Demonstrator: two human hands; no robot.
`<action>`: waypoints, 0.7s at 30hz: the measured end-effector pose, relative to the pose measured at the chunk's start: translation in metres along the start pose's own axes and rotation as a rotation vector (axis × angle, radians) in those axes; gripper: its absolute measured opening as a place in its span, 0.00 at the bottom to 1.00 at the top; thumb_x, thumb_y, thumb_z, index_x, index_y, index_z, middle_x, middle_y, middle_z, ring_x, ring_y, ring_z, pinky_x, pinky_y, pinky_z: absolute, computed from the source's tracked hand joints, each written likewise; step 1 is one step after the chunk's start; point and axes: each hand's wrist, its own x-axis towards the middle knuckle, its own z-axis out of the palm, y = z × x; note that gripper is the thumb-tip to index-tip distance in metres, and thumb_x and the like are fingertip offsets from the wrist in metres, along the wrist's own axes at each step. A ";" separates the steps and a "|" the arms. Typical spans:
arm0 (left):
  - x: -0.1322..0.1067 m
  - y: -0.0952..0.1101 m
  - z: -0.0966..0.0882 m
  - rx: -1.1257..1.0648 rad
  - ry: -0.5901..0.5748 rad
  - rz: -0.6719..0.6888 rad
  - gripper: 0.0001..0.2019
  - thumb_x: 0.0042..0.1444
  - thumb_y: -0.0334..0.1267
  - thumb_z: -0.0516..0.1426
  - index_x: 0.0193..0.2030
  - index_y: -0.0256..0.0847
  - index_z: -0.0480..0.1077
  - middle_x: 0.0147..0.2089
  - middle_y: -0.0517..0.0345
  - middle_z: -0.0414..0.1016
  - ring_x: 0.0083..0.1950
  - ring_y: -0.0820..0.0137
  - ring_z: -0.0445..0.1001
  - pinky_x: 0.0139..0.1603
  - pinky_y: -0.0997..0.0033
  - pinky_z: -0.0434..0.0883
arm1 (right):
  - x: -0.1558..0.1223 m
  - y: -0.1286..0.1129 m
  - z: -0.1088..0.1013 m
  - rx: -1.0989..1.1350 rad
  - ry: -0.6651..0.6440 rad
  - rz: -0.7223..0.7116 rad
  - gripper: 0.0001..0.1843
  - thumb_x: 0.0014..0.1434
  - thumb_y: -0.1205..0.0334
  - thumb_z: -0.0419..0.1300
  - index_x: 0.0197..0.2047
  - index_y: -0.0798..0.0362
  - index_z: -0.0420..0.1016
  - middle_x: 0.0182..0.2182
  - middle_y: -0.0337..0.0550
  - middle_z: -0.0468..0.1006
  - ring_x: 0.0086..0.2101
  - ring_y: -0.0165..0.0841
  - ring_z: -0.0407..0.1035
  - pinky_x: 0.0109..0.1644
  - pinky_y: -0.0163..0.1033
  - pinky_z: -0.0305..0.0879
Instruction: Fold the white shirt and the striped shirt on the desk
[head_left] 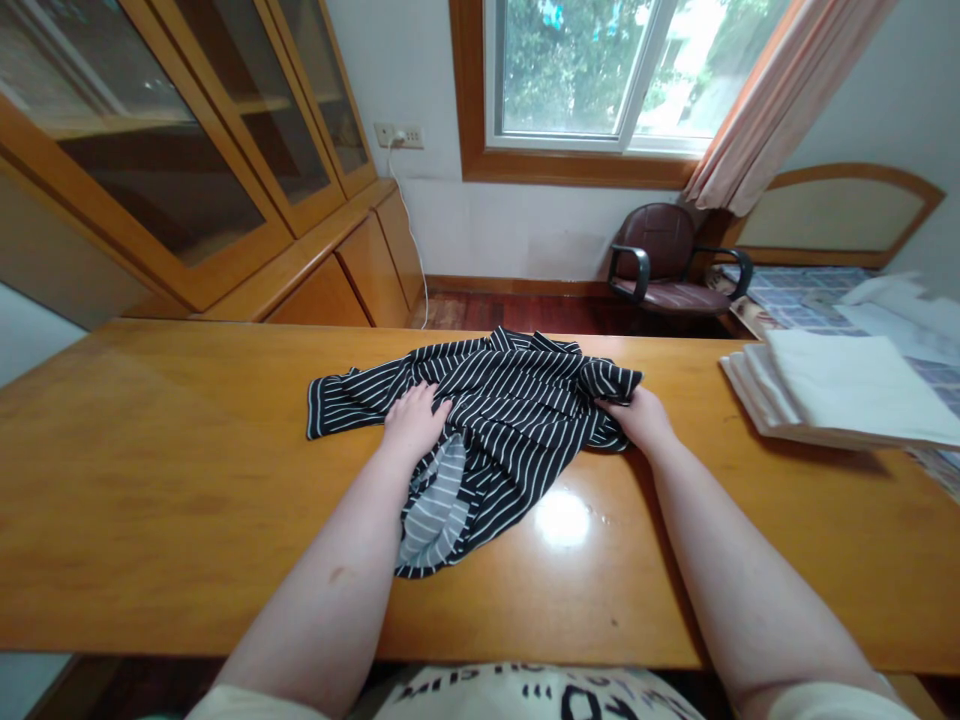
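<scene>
A black shirt with white stripes [517, 400] lies rumpled on the wooden table [187, 480], its collar toward the far edge. One sleeve stretches out to the left, and the hem is partly turned up, showing a greyish inner side. My left hand [418, 420] rests on the shirt's left part, fingers spread over the cloth. On the other side, my right hand [641, 415] grips the folded sleeve of the shirt, its fingertips partly hidden by fabric.
A stack of white folded boards or cloths [847, 385] sits at the table's right end. Beyond the table stand a brown armchair [667, 260], a bed [825, 220] and a glass-door cabinet [315, 230]. A white cord [411, 225] hangs from a wall socket.
</scene>
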 end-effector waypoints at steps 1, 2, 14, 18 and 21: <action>0.000 0.000 -0.001 0.004 0.004 -0.020 0.31 0.62 0.53 0.41 0.65 0.37 0.60 0.69 0.48 0.56 0.69 0.57 0.55 0.67 0.55 0.53 | 0.002 0.001 -0.003 -0.035 0.078 0.080 0.21 0.46 0.50 0.66 0.40 0.55 0.77 0.36 0.53 0.80 0.41 0.49 0.73 0.47 0.55 0.66; 0.000 -0.001 -0.001 0.008 0.009 -0.044 0.31 0.62 0.53 0.41 0.65 0.36 0.60 0.69 0.47 0.56 0.68 0.56 0.55 0.67 0.54 0.53 | 0.003 0.003 -0.007 -0.049 0.153 0.150 0.21 0.45 0.48 0.67 0.38 0.55 0.77 0.34 0.53 0.80 0.39 0.49 0.73 0.46 0.54 0.67; 0.001 -0.006 -0.002 0.015 0.044 -0.230 0.35 0.61 0.55 0.38 0.66 0.32 0.57 0.70 0.39 0.52 0.70 0.51 0.52 0.66 0.49 0.53 | 0.005 0.006 -0.010 0.406 0.477 0.086 0.45 0.45 0.50 0.67 0.62 0.58 0.57 0.56 0.58 0.67 0.51 0.43 0.67 0.57 0.49 0.62; 0.001 -0.003 -0.005 0.001 0.047 -0.243 0.32 0.61 0.54 0.41 0.64 0.33 0.60 0.69 0.38 0.53 0.69 0.48 0.51 0.65 0.44 0.52 | -0.003 -0.006 0.000 0.199 -0.147 -0.182 0.53 0.36 0.58 0.72 0.65 0.50 0.57 0.60 0.51 0.65 0.57 0.45 0.61 0.62 0.50 0.56; -0.001 0.000 -0.010 -0.031 0.079 -0.092 0.25 0.60 0.48 0.47 0.59 0.37 0.67 0.65 0.43 0.62 0.67 0.49 0.56 0.64 0.47 0.55 | -0.004 -0.006 0.001 0.090 -0.234 -0.162 0.39 0.43 0.67 0.65 0.61 0.50 0.66 0.52 0.47 0.74 0.50 0.42 0.69 0.56 0.48 0.63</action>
